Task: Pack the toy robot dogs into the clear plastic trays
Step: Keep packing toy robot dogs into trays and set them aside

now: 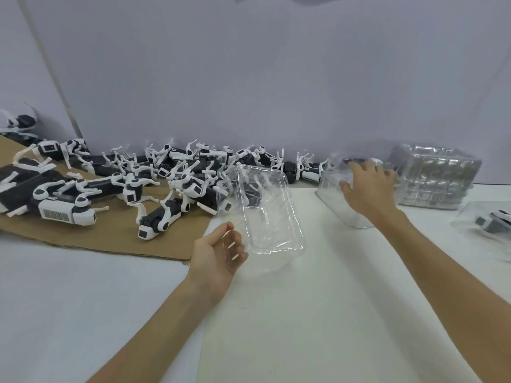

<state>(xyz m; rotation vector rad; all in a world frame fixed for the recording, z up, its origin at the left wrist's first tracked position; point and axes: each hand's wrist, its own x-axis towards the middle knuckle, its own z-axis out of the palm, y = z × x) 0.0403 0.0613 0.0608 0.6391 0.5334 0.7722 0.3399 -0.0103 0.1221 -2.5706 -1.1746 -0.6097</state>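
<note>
Black-and-white toy robot dogs (pixel 154 189) lie heaped on cardboard (pixel 110 239) at the left. The left hand (pixel 218 252) grips a tilted clear tray (pixel 271 211) by its near corner. The right hand (pixel 367 186), spread open, rests on a second clear tray (pixel 331 197).

Head cam, looks fwd/down over table (pixel 304 313).

Wall (pixel 276 78): plain, matte, pale lavender-grey, spanning the whole rear.
Side panel (pixel 25 64): same tone, meeting the wall at a slanted seam on the far left.
Table (pixel 304 313): white top, running back to the wall's foot.
Cardboard sheet (pixel 110 236): brown, lying flat on the table's left part, with an uneven near edge.
Light: even, diffuse, with soft, faint shadows.
</note>
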